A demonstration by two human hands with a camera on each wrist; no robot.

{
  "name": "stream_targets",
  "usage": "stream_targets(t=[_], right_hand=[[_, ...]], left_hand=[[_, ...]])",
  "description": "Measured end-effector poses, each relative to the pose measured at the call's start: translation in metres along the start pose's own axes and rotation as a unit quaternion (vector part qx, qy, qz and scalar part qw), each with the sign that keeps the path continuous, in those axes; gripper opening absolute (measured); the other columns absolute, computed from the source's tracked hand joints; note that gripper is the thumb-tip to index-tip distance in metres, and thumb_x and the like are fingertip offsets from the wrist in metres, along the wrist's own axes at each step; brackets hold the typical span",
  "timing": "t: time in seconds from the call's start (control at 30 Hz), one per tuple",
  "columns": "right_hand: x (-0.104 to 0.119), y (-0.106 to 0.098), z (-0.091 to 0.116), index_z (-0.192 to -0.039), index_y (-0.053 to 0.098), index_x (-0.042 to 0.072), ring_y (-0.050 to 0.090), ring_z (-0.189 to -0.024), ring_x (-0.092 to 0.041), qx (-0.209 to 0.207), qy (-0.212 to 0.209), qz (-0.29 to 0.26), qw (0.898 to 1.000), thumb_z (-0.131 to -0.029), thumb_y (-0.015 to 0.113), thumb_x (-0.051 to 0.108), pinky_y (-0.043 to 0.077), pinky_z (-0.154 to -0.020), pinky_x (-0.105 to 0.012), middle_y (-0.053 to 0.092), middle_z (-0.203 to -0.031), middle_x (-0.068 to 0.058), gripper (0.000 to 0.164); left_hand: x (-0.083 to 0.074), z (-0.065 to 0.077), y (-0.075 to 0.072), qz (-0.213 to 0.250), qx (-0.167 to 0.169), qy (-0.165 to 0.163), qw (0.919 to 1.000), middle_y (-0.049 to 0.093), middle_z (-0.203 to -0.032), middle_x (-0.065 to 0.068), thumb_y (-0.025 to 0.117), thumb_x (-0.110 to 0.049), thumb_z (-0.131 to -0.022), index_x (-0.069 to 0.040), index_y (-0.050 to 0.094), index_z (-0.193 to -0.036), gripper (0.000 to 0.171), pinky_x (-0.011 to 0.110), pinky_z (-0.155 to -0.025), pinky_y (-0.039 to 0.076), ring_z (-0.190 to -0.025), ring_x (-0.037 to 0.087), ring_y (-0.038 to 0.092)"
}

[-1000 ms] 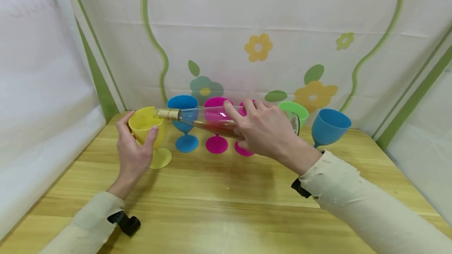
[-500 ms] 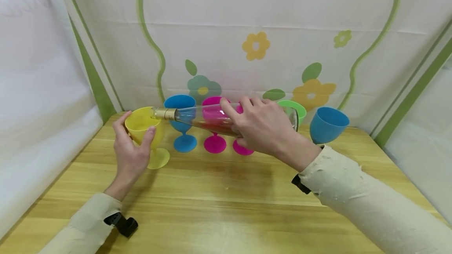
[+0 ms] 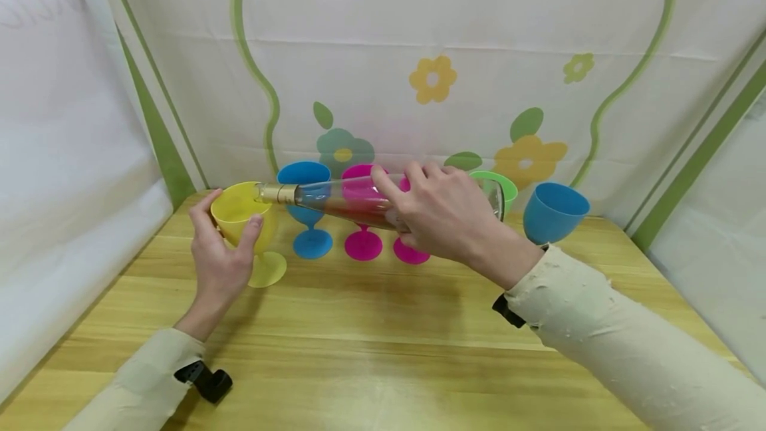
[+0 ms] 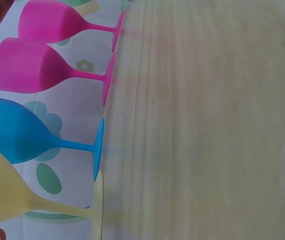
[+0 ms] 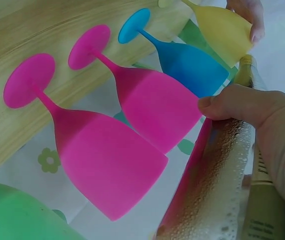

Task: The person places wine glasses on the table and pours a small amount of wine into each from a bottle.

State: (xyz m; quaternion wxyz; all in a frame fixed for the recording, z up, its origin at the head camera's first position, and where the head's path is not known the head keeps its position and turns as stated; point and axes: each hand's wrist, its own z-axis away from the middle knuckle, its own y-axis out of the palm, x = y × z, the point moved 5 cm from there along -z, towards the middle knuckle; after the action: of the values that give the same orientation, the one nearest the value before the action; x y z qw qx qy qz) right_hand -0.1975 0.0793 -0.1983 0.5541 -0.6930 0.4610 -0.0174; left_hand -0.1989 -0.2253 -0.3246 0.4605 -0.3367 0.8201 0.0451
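My left hand (image 3: 221, 258) holds the bowl of a yellow goblet (image 3: 237, 207), thumb on the near side and fingers around the left. The goblet stands upright, its foot on the table. My right hand (image 3: 449, 218) grips a clear glass bottle (image 3: 341, 199) from above, tipped almost level. The bottle's gold-banded neck (image 3: 278, 193) reaches left, its mouth just over the goblet's rim. Reddish liquid lies along the bottle's lower side. The right wrist view shows droplets on the bottle (image 5: 207, 185) and part of its label (image 5: 267, 212). Some right fingers are hidden behind the bottle.
Behind the bottle stand a blue goblet (image 3: 313, 243), two pink goblets (image 3: 364, 245) and a green goblet (image 3: 509, 188). Another blue goblet (image 3: 555, 211) is at the right, partly behind the right forearm. A printed white curtain (image 3: 371, 85) encloses the wooden table (image 3: 371, 338).
The head view has shifted slightly, so everything appears a little farther left. Both hands keep their grips, and the bottle stays tipped at the yellow goblet.
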Motion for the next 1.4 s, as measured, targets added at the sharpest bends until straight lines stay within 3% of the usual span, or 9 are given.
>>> stream_targets(t=[0.3,0.53,0.93,1.23,1.4], right_hand=[[-0.0001,-0.003,-0.001,-0.149,0.056,0.014,0.076,-0.089,-0.035,-0.012,-0.009,0.002,1.0,-0.1,0.07,0.043,0.066,-0.066,-0.044,0.074,-0.1,-0.017,0.059],[0.0,-0.0045,-0.0016,-0.149,0.056,0.014,0.071,-0.073,-0.03,-0.011,-0.012,0.013,1.0,-0.1,0.069,0.044,0.063,-0.059,-0.04,0.07,-0.091,-0.014,0.059],[-0.0004,-0.0056,-0.0025,-0.148,0.056,0.014,0.072,-0.074,-0.03,-0.004,-0.015,0.026,1.0,-0.099,0.069,0.046,0.064,-0.063,-0.042,0.07,-0.091,-0.014,0.06],[0.0007,-0.0056,-0.003,-0.149,0.056,0.014,0.074,-0.078,-0.031,0.001,-0.019,0.029,0.999,-0.091,0.078,0.047,0.065,-0.065,-0.042,0.071,-0.094,-0.015,0.07],[-0.0002,-0.0053,-0.0033,-0.147,0.056,0.014,0.072,-0.073,-0.029,-0.002,-0.017,0.028,0.999,-0.092,0.077,0.042,0.063,-0.061,-0.041,0.07,-0.09,-0.014,0.065]], left_hand=[[-0.0001,0.0009,-0.0008,0.001,0.0,0.002,1.0,0.063,-0.126,0.018,0.071,-0.03,-0.096,-0.011,0.039,-0.157,0.071,0.008,-0.076,0.045,-0.096,0.004,0.055],[0.0,0.0011,-0.0003,0.0,-0.001,0.002,1.0,0.063,-0.125,0.017,0.071,-0.03,-0.096,-0.013,0.039,-0.156,0.07,0.007,-0.077,0.045,-0.097,0.003,0.055],[0.0019,0.0018,0.0003,-0.003,-0.003,0.001,1.0,0.063,-0.125,0.016,0.071,-0.03,-0.097,-0.014,0.04,-0.156,0.069,0.005,-0.077,0.046,-0.097,0.002,0.055],[0.0002,0.0027,-0.0009,0.004,0.003,0.002,1.0,0.063,-0.125,0.018,0.071,-0.029,-0.097,-0.011,0.038,-0.157,0.071,0.006,-0.077,0.045,-0.096,0.003,0.055],[0.0005,0.002,-0.0001,0.008,0.005,0.002,1.0,0.063,-0.125,0.016,0.071,-0.028,-0.097,-0.012,0.038,-0.157,0.07,0.007,-0.076,0.046,-0.095,0.002,0.056]])
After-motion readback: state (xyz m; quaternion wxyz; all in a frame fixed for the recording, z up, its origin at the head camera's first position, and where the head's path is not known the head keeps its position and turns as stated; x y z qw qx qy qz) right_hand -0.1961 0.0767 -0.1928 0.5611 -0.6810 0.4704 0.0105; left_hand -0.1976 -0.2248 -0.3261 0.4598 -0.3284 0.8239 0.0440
